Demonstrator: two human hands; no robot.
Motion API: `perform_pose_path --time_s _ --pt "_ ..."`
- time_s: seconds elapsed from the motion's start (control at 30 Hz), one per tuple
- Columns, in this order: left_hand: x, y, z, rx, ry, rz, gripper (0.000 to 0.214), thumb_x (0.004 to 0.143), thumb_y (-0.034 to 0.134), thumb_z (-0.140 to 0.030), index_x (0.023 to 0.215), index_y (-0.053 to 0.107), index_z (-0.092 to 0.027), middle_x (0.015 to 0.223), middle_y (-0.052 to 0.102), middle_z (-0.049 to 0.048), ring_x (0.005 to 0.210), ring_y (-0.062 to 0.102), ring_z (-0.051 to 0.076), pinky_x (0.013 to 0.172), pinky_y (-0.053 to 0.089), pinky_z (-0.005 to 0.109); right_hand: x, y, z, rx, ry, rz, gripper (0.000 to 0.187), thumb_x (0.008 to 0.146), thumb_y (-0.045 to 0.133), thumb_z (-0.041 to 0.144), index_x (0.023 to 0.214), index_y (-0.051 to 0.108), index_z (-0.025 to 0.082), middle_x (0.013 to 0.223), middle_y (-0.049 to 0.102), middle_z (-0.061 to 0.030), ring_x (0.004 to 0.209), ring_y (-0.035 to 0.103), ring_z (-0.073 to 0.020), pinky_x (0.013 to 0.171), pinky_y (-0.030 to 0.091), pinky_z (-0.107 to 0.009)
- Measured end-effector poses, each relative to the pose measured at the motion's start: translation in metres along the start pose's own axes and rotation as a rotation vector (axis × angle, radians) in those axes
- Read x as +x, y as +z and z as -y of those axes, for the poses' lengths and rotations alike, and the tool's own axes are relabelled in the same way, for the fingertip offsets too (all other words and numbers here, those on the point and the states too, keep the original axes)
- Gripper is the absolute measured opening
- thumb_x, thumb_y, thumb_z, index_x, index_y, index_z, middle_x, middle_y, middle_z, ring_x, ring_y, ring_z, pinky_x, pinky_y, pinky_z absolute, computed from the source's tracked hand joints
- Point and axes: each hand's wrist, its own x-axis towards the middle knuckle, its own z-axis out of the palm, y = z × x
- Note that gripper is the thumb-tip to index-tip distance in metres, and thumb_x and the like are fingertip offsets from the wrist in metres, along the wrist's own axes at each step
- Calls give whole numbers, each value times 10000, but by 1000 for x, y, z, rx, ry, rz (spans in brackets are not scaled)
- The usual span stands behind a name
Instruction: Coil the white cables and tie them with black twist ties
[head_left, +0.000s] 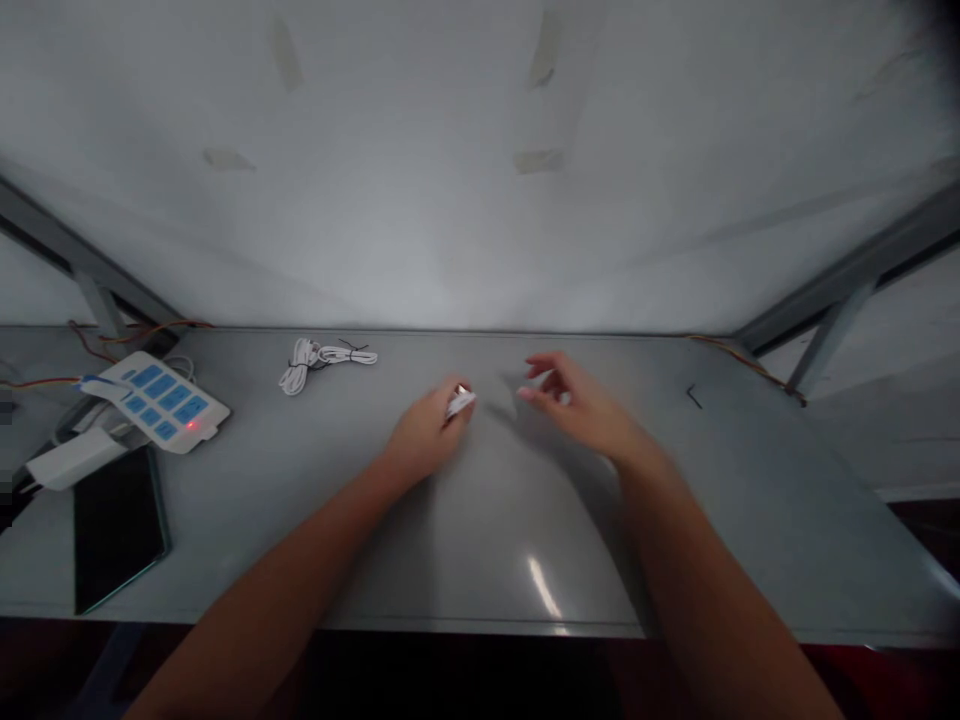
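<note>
My left hand [427,432] is closed around a small white piece with a shiny end [460,402], above the middle of the table. Most of that piece is hidden by the fingers, and its kind is not clear. To the right of it, my right hand [574,402] hovers with curved fingers and the thumb apart, holding nothing. Two bundled white cables, one coiled [299,367] and one longer [347,355], lie touching each other to the left of my hands, each bound with a dark tie.
On the left of the grey table [495,560] are a power strip [161,402] with blue sockets and a red light, a white adapter [75,458] and a dark tablet [118,530]. A small dark bent piece [695,397] lies at right. A white wall [450,230] rises behind.
</note>
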Motion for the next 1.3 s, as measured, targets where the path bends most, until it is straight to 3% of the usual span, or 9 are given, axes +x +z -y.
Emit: perform_pose_path --time_s 0.1,0.23,0.33,0.43,0.5,0.6,0.97,1.1,1.3 --pt "-5 9 4 -11 81 111 449 806 734 -228 1231 592 -258 954 688 49 847 670 246 789 493 337 -1 56 19 245 -19 135 603 908 696 440 1456 524 256 1312 667 -117 871 680 -193 787 568 -374" --pt "1 15 18 -138 151 104 478 815 725 -231 1244 514 -229 1116 664 101 983 680 260 889 526 386 1 87 14 307 -89 71 376 897 703 357 1259 710 255 1159 737 -77 1041 678 -219 929 535 -389" --pt "13 3 24 -19 166 2 581 785 785 -347 1270 502 -199 1185 638 135 1042 666 285 959 525 451 9 72 0 347 -2 -27 296 860 720 376 1115 782 239 982 748 -52 798 682 -186 781 550 -348" --pt "26 -24 32 381 201 -217 613 782 765 -329 1333 547 -171 1483 497 208 1425 433 396 1200 309 576 16 40 -15 273 144 -306 307 843 723 391 1066 795 192 939 744 -81 702 669 -184 714 542 -345" --pt "32 -42 42 646 85 -370 538 879 640 -300 1393 552 -171 1631 346 201 1557 206 426 1247 148 635 20 18 -27 128 213 -482 286 867 688 343 1062 794 162 959 745 -119 765 687 -215 766 543 -371" --pt "37 -58 60 842 -104 -407 508 946 527 -323 1420 564 -145 1644 337 217 1562 176 455 1232 130 673 22 -5 -43 -128 270 -585 249 871 643 232 1038 792 124 1040 738 -170 871 695 -258 863 530 -414" --pt "44 -65 58 821 -8 -194 297 927 448 -152 1044 717 -109 1113 655 216 1142 591 369 1031 463 510 18 1 -60 -594 137 -405 278 851 633 152 1094 758 103 1273 642 -270 1317 515 -411 1109 373 -573" --pt "36 -47 37 520 102 -183 257 953 456 -163 988 710 -147 1033 703 152 1040 643 292 975 494 439 15 14 -39 -472 -127 -360 318 861 618 177 1160 718 132 1315 635 -231 1267 549 -382 1100 415 -553" --pt "6 -15 -6 -101 181 48 209 982 581 -355 1015 702 -187 946 734 63 881 677 189 827 518 313 1 55 1 -139 -407 68 512 898 668 242 1403 585 243 1465 592 -132 1382 503 -316 1151 404 -541"
